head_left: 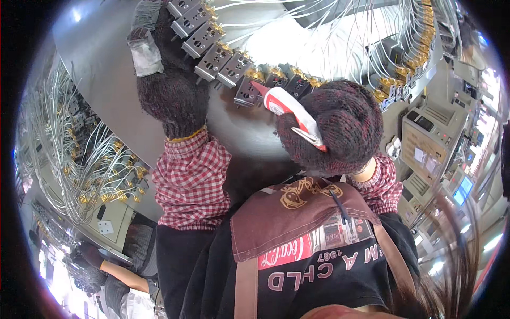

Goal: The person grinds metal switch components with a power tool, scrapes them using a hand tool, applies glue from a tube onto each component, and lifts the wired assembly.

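Grey metal table (90,69) fills the upper left and centre of the frame, with beige machines (430,141) and a blue-lit screen (464,190) at the right edge. Across the top, small metal boxes (201,40) stand side by side in a line slanting down to the centre; brass fittings (255,73) and white wires (247,24) run from them over a white sheet (273,45). More brass fittings curve along the upper right. At centre right, the right hand (342,125), in a dark knit glove, is curled around a red-and-white tube (292,106), whose red nozzle (259,88) points up-left at a box; whether they touch is unclear. At upper left, the gloved left hand (172,98), pale wrapping (146,56) on its fingers, reaches up beside the boxes; I cannot tell whether it grips one. Checked sleeves (191,181) cover both forearms, above a brown apron (281,228). Another person's arm (125,276) shows at lower left, below bundled wires.
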Demonstrator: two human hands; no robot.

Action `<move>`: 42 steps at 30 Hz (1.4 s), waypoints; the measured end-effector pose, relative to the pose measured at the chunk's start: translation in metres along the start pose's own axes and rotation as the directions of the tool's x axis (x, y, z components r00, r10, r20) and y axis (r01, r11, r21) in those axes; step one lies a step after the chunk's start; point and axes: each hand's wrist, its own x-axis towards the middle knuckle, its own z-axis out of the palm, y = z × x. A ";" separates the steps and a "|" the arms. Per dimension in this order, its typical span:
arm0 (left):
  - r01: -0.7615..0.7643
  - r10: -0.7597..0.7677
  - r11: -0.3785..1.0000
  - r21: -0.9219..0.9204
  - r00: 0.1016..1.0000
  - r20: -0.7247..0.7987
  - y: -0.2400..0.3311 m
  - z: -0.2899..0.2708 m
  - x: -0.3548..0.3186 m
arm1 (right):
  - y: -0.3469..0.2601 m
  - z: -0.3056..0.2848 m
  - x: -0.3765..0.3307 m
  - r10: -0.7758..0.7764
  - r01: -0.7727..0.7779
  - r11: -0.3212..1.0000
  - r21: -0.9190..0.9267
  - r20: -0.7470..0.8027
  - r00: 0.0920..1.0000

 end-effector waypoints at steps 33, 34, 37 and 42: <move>-0.028 0.030 0.999 -0.033 0.998 0.054 0.011 0.014 -0.008 | 0.014 -0.010 0.032 -0.217 0.208 0.948 -0.242 -0.007 0.976; -0.034 0.034 0.999 -0.007 0.999 0.037 0.012 0.021 -0.013 | 0.014 -0.015 0.031 -0.233 0.226 0.942 -0.248 0.003 0.973; -0.039 0.038 0.999 0.038 0.999 0.017 0.010 0.024 -0.015 | 0.011 -0.022 0.034 -0.252 0.243 0.932 -0.268 0.003 0.968; -0.025 0.023 0.992 0.123 1.000 0.014 0.007 0.007 -0.003 | 0.016 -0.004 0.060 -0.227 0.204 0.939 -0.277 -0.052 0.973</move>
